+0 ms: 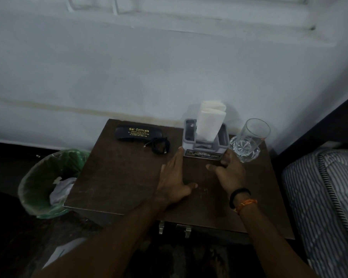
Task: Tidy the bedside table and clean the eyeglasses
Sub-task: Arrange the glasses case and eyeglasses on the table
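Note:
A grey napkin holder [204, 151] with white tissues [209, 121] stands at the back of the dark wooden bedside table [119, 177]. My left hand [174, 179] lies flat, fingertips touching the holder's left front corner. My right hand [228, 171] touches its right front corner, fingers spread. A black eyeglass case [137, 133] with gold lettering lies shut at the back left. A coiled black cable [159, 146] sits beside it. No eyeglasses are visible.
A clear drinking glass [248, 140] stands right of the holder, close to my right hand. A bin with a green liner [48, 177] holding crumpled paper sits left of the table. A striped mattress [325, 207] lies to the right. A wall rises behind.

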